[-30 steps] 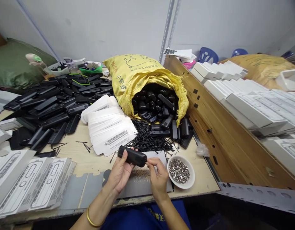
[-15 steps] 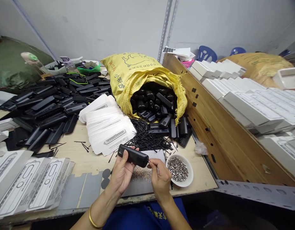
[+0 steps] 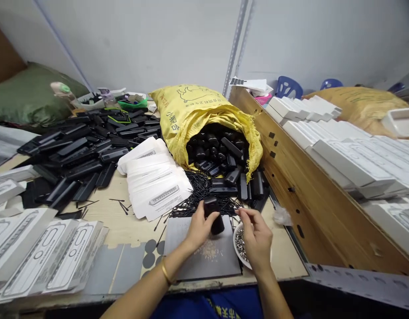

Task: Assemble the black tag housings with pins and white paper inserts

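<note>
My left hand (image 3: pixel 198 228) grips a black plastic housing (image 3: pixel 214 214), now turned end-on and held over a grey mat (image 3: pixel 201 254). My right hand (image 3: pixel 256 239) hovers above a white bowl of small metal pieces (image 3: pixel 238 243), its thumb and forefinger pinched together near a heap of thin black pins (image 3: pixel 204 200); whether they hold a pin I cannot tell. Just beyond the pins, an open yellow sack (image 3: pixel 198 119) spills more black housings (image 3: pixel 221 153) onto the table.
A fan of white flat cartons (image 3: pixel 154 181) lies left of the pins. Black trays (image 3: pixel 81 146) pile up at the back left, folded white boxes (image 3: pixel 41 257) at the near left. A wooden partition (image 3: pixel 297 177) walls off stacked white boxes (image 3: pixel 350 146) on the right.
My left hand carried the housing forward and turned it from lying sideways to end-on. My right hand left its end and moved right, over the bowl. The view shifted slightly.
</note>
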Tool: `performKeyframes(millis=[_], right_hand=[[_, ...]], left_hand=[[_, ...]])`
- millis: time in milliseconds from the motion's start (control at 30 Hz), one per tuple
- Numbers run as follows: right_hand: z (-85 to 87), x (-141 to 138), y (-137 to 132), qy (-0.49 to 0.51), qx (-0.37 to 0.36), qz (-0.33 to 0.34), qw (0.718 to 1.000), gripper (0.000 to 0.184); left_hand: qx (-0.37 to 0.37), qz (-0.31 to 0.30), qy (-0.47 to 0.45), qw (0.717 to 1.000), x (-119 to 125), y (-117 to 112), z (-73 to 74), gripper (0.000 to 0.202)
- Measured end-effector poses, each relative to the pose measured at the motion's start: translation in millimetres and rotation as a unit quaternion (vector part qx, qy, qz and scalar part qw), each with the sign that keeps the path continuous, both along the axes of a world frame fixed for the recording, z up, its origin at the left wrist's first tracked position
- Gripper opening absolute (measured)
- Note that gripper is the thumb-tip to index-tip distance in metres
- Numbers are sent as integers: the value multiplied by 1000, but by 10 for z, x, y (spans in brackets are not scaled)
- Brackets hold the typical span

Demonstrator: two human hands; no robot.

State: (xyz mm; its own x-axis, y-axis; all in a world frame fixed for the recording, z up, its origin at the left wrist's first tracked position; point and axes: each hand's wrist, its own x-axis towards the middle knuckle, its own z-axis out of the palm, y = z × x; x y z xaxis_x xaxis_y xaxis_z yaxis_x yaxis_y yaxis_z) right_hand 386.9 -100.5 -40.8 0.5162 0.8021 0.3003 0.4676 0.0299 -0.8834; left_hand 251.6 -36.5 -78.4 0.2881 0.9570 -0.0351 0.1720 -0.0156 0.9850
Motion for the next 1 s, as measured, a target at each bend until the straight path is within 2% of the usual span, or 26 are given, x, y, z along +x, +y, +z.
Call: performKeyframes(millis=[67,100,167,233,300,333,367,433,533,600,667,733,767,833,867,900,933,1000], right_hand=[[73,-103,223,-87,-36,60,994,19],[94,-193,356,-138,-60,94,984,18],[87,-432,635,-225,-124,157,954,19],[12,-717,894,-269,-199,210,919,18],[-110,-987,1101,-280,-233,213,907,10],[-178,-1098,1182,-282,-245,201,906,12],[-245,-1184,1250,-283,-253,184,907,18],[-358,-1274,1353,-285,-268,149,908,30],[-436,-1227,1453,-281,-276,137,909,31],[-403,-1132,1492,-277,-267,156,910,19],[-295,-1023,1508,-276,-242,182,912,8],[-124,-907,1503,-278,-209,203,915,6],[-25,-844,1492,-276,-187,217,917,6],[170,-701,1451,-246,-125,272,922,9],[251,-621,1419,-211,-89,316,921,12],[313,-539,1379,-160,-57,371,913,15],[352,-460,1331,-92,-34,428,898,19],[351,-334,1209,62,-24,512,857,27]], left_hand=[[25,-26,62,997,24,112,-24,40],[53,-33,96,993,-46,174,-20,43],[133,-12,185,974,-342,311,-4,46],[205,59,306,928,-765,462,-6,47],[231,110,411,875,-1176,596,-48,56],[233,120,445,856,-1338,647,-89,60],[235,122,464,845,-1461,683,-139,62],[245,121,461,844,-1590,714,-254,59],[255,130,413,864,-1603,709,-347,55],[240,135,378,884,-1592,717,-277,53],[223,129,332,907,-1596,742,-79,48],[190,86,260,943,-1590,753,204,42],[150,41,211,965,-1570,741,350,40],[2,-79,88,993,-1482,664,593,39],[-87,-132,15,987,-1416,599,670,40],[-168,-169,-58,970,-1341,520,712,42],[-232,-183,-123,947,-1261,431,720,44],[-306,-161,-211,914,-1108,247,666,49]])
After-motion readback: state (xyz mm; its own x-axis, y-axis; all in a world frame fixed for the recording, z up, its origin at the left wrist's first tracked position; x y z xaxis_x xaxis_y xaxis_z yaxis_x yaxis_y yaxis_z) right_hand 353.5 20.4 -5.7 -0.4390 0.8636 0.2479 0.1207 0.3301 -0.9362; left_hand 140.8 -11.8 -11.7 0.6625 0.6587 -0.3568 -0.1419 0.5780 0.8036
